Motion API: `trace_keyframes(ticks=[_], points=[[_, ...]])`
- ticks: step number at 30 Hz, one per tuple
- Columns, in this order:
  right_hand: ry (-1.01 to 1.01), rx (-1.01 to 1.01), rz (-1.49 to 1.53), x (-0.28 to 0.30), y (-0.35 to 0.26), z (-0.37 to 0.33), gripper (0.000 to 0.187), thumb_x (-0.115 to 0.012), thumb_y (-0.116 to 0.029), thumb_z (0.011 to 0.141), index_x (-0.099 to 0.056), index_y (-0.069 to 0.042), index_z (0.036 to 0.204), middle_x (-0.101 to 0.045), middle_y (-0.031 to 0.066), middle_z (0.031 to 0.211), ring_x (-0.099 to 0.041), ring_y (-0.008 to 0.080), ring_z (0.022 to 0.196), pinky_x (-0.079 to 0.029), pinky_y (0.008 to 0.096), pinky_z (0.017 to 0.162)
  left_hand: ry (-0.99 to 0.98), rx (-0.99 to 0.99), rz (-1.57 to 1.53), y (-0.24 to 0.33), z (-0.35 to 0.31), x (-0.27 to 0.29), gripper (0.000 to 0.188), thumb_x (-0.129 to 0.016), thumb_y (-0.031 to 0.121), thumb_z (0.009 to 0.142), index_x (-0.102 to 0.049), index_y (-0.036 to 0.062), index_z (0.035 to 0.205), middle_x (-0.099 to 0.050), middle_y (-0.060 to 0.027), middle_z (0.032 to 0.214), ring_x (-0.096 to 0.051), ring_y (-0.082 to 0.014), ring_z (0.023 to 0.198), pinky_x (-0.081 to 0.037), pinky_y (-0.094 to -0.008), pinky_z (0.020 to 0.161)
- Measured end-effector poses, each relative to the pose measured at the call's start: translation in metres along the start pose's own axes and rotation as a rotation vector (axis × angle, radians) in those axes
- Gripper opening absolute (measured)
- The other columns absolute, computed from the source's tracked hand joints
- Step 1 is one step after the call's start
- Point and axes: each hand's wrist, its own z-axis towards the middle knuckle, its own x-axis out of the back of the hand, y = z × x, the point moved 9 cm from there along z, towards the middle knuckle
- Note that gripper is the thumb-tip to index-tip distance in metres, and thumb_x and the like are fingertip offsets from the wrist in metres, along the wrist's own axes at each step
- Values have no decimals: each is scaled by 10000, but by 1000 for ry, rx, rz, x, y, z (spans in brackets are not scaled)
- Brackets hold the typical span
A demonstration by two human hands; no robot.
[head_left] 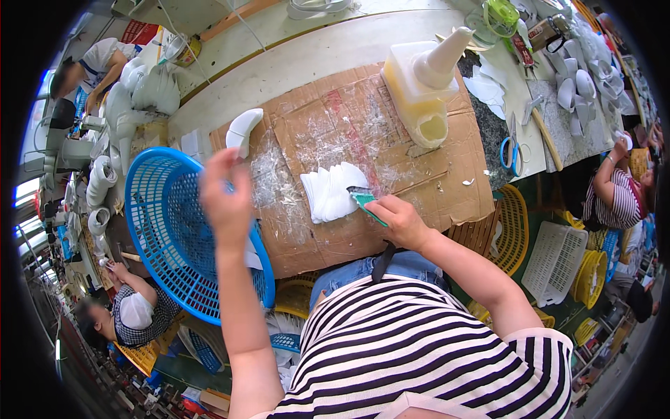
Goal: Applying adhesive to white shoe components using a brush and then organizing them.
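Note:
My right hand (400, 221) grips a small brush with a green handle (370, 207). Its dark bristles meet the right edge of a fanned stack of white curved pieces (329, 195), which lies on a worn cardboard sheet (307, 248). My left hand (225, 192) is smeared by motion above the near rim of a blue plastic basket (159, 230), so its fingers cannot be made out. Beyond that hand, a curved white segmented piece (244, 130) rests at the cardboard's left edge. Behind the stack stands a squarish translucent bottle (408, 94) with yellowish liquid and a cone-shaped top.
Blue-handled scissors (515, 150) and a wooden-handled hammer (546, 138) lie on the bench at right. White curved parts (578, 87) are piled farther right. Yellow baskets (513, 230) and a white crate (555, 264) stand below. Other people work on both sides.

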Motion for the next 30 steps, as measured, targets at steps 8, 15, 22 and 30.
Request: trace_keyframes(ticks=[8,15,22,30], points=[[-42,16,-27,4,-6,-12,350,-597,32,740,-628,-23,1084,-575,107,879,-593,297,796,-516,397,718,-520,-193,103,16,-48,-206,353,-705,35,776,-633,102,1115,-672,-94,1051,-622,-311,1059,-445,-455,900],[513,-212,-130,125,39,-3,285,-580,78,807,-658,-27,1060,-649,166,914,-650,365,841,-531,416,712,-552,-113,91,16,-46,-216,298,-740,56,760,-655,127,1036,-685,-18,875,-626,-258,956,-397,-432,876],[523,-318,-124,175,94,10,128,-620,-18,908,-677,-34,1021,-670,138,893,-665,285,743,-517,375,652,-644,-132,-61,41,-42,-199,272,-726,18,782,-664,118,1027,-670,-8,823,-622,-228,872,-375,-398,903],[451,-731,605,118,122,-19,137,-652,-161,973,-702,-34,958,-651,-19,746,-550,44,591,-431,211,525,-390,-736,-1,110,-106,-146,235,-640,68,792,-642,102,1024,-628,-32,951,-605,-211,920,-361,-397,912]])
